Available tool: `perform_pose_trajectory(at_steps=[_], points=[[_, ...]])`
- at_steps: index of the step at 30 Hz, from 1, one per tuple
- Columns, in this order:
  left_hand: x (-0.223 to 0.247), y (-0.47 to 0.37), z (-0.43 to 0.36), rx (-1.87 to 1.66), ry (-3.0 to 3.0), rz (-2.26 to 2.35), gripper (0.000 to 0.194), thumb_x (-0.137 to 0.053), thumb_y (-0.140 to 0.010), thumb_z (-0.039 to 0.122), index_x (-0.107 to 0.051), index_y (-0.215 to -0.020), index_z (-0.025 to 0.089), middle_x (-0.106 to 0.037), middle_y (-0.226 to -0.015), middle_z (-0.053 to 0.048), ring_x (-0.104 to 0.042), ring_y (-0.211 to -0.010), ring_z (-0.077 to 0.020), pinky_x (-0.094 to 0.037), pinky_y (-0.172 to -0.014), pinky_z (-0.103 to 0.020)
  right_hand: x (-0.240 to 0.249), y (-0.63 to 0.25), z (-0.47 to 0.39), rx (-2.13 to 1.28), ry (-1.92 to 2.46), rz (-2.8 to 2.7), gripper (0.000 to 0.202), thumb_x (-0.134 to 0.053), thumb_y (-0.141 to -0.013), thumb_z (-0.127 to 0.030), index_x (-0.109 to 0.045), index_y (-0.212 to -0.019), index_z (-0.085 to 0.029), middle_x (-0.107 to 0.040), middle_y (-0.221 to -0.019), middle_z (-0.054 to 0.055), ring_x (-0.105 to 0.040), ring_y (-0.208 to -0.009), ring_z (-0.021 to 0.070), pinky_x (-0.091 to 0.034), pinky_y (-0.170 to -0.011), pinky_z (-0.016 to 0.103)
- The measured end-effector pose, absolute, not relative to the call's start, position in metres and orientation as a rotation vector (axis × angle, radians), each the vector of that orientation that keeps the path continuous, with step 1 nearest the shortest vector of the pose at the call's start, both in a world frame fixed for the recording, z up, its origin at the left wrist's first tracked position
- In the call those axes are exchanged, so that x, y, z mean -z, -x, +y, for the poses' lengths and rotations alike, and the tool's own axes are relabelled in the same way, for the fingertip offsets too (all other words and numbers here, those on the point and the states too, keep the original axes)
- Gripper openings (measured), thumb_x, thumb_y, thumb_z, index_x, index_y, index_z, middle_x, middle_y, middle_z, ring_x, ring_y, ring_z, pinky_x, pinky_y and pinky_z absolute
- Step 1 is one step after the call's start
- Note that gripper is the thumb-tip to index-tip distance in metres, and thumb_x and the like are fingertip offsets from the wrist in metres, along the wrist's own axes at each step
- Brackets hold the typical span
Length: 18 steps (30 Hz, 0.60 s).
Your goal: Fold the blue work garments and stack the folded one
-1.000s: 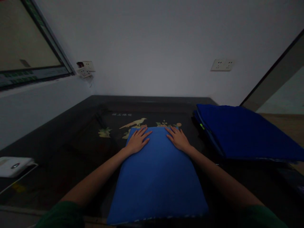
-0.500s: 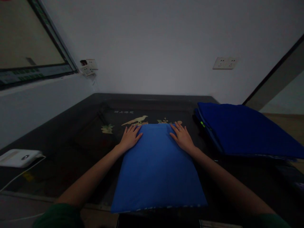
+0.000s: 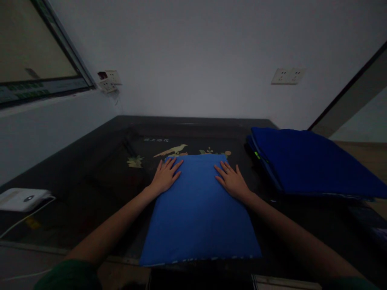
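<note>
A blue folded cloth [image 3: 199,217] lies flat on the dark table in front of me, its far edge narrow in view and its near edge reaching the table's front. My left hand [image 3: 165,176] rests flat on the cloth's far left corner, fingers spread. On the far right side, my right hand [image 3: 232,181] lies palm down with its fingers apart, also touching the cloth. Neither hand grips anything. A patterned lining shows faintly along the near edge.
To the right sits a stack of darker blue folded cloth [image 3: 314,161]. A white device [image 3: 26,199] with a cable lies at the left. The glossy black table [image 3: 99,189] bears a bird picture [image 3: 172,150] and meets a wall with sockets [image 3: 288,76].
Both hands have slid slightly toward me along the cloth, so more of its far corners show. The whole view has shifted a little. The cloth stays flat.
</note>
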<state>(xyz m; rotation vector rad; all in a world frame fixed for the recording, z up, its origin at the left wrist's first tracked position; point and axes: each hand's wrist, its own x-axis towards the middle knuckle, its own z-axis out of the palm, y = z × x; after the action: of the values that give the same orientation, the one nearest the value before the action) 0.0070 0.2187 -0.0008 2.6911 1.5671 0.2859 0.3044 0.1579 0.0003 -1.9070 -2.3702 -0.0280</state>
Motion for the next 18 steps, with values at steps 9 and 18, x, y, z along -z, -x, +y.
perform_pose_trajectory(at_steps=[9,18], points=[[-0.016,-0.018,0.093,-0.172,-2.718,1.017,0.053,-0.041,-0.097,0.036,-0.023,-0.147,0.043,-0.022,-0.157,0.002,-0.018,-0.144,-0.0296,-0.016,-0.113,-0.061,0.008,-0.290,0.063,-0.024,1.511,-2.506,0.051,-0.045,-0.095,-0.033,-0.036,-0.146,-0.031,-0.030,-0.154,0.007,-0.027,-0.141,0.0290,-0.034,-0.109,0.053],[-0.003,-0.014,0.088,-0.180,-2.826,1.087,0.055,-0.045,-0.096,0.031,-0.026,-0.147,0.037,-0.027,-0.156,-0.004,-0.022,-0.143,-0.0298,-0.020,-0.112,-0.062,0.017,-0.297,0.049,0.128,1.492,-2.476,0.055,-0.047,-0.094,-0.034,-0.032,-0.147,-0.031,-0.030,-0.154,0.008,-0.026,-0.141,0.0293,-0.031,-0.110,0.057]])
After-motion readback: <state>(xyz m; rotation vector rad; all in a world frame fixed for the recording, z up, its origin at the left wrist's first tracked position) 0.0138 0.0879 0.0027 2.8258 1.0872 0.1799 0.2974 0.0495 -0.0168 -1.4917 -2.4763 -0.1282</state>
